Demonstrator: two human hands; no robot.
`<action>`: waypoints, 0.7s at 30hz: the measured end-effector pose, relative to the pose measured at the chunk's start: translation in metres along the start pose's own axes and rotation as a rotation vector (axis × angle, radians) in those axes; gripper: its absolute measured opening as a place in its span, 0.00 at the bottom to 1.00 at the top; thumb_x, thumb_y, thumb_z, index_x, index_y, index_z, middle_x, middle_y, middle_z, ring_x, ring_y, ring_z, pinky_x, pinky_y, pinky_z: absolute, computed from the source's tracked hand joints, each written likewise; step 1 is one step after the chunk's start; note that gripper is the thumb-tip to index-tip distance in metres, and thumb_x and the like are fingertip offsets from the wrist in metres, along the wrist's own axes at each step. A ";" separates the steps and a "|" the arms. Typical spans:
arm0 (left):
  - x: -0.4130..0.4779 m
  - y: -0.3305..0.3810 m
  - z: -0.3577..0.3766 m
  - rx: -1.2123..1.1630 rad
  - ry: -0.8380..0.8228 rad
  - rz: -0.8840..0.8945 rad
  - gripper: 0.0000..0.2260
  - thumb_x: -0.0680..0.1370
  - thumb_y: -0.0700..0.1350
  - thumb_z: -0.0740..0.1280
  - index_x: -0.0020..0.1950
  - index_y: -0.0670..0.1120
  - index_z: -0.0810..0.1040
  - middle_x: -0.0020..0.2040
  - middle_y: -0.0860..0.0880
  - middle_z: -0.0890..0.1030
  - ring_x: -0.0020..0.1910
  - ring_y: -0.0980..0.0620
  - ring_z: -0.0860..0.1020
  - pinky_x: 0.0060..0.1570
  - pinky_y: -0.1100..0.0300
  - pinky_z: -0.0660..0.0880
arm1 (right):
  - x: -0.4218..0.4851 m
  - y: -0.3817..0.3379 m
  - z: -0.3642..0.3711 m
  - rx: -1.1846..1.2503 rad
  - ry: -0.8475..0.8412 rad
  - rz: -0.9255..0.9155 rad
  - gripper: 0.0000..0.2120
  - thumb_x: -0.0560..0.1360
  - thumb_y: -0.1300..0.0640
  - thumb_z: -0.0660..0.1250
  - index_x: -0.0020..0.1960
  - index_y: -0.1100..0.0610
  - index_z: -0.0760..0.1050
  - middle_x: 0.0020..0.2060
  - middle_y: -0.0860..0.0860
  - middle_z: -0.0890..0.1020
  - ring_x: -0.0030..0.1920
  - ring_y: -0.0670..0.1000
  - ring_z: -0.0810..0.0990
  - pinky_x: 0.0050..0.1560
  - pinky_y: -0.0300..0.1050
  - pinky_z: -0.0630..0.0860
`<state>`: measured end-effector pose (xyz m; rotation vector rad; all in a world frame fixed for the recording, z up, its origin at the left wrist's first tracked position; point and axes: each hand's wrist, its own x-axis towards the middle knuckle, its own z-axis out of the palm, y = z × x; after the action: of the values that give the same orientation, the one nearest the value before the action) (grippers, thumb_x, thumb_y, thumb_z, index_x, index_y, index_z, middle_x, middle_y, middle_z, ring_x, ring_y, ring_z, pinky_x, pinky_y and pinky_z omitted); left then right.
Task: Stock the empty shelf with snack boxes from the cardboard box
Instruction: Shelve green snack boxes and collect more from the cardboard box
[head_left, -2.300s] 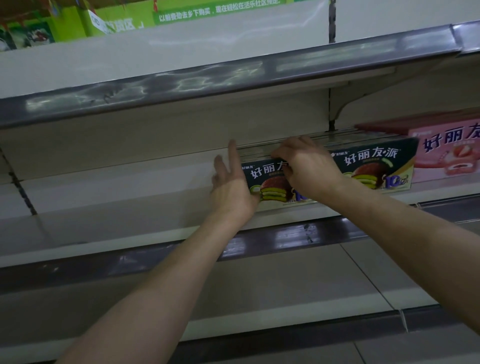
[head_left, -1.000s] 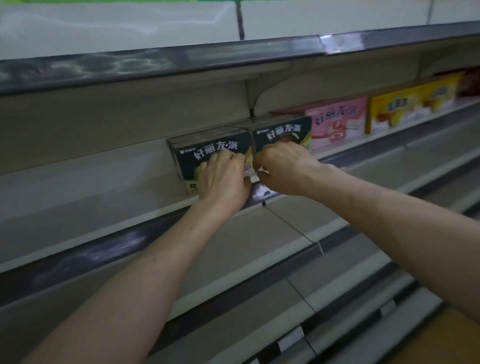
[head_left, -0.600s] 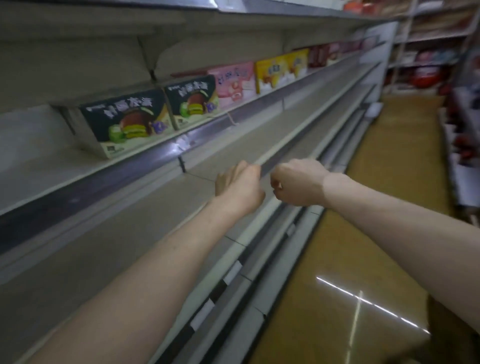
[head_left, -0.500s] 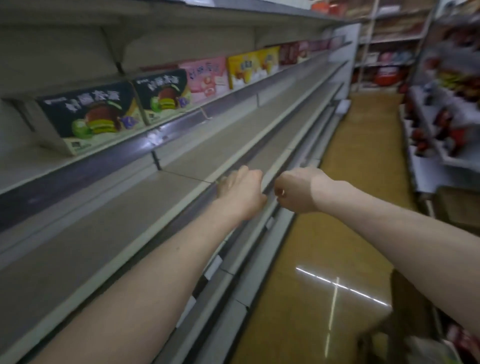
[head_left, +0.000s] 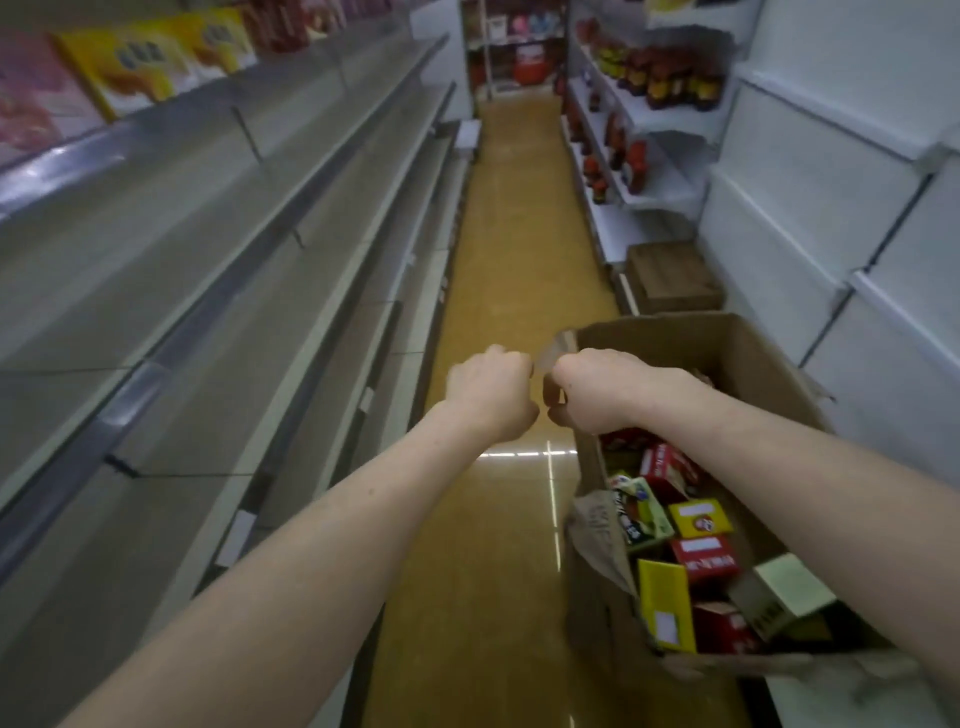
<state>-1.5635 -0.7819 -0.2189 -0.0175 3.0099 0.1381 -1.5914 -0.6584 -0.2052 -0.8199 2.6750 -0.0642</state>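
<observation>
Both arms outstretched; left hand (head_left: 491, 396), right hand (head_left: 597, 391) fisted, empty, near cardboard box (head_left: 675, 340).

The upper shelf (head_left: 78, 156) carries pink and yellow snack boxes (head_left: 135, 67); a brown carton (head_left: 672, 278) sits on the floor (head_left: 509, 260).

Matt brown cardboard box (head_left: 701, 338) with frayed flaps, glossy floor (head_left: 514, 249), smooth painted-metal shelf (head_left: 171, 270).

A shop aisle: long grey metal shelves (head_left: 156, 249) with price-tag rails line the left, with yellow and pink snack cartons (head_left: 140, 67) on their top tier. At the far right, white shelves (head_left: 665, 122) hold rows of dark red bottles (head_left: 670, 78). A glossy ochre floor (head_left: 519, 234) runs between them.
</observation>
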 end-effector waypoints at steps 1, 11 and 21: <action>0.008 0.016 0.008 -0.008 -0.025 0.019 0.17 0.78 0.49 0.67 0.66 0.49 0.73 0.59 0.47 0.75 0.52 0.48 0.76 0.47 0.56 0.73 | -0.004 0.019 0.006 0.030 -0.014 0.021 0.12 0.79 0.52 0.63 0.60 0.53 0.76 0.49 0.51 0.79 0.49 0.53 0.78 0.48 0.47 0.77; 0.057 0.132 0.132 -0.052 -0.328 0.055 0.16 0.77 0.49 0.68 0.63 0.47 0.74 0.59 0.45 0.74 0.55 0.45 0.75 0.44 0.55 0.70 | -0.013 0.171 0.112 0.195 -0.192 0.167 0.11 0.76 0.52 0.64 0.57 0.51 0.79 0.52 0.52 0.81 0.51 0.56 0.79 0.51 0.51 0.78; 0.064 0.169 0.242 -0.164 -0.606 -0.101 0.22 0.76 0.51 0.69 0.68 0.46 0.71 0.61 0.47 0.76 0.58 0.45 0.76 0.50 0.53 0.75 | -0.023 0.248 0.201 0.211 -0.456 0.226 0.20 0.75 0.59 0.66 0.66 0.51 0.72 0.62 0.53 0.76 0.56 0.54 0.76 0.50 0.46 0.75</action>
<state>-1.5995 -0.5922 -0.4505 -0.1205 2.3819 0.3149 -1.6395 -0.4283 -0.4223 -0.4032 2.2618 -0.0901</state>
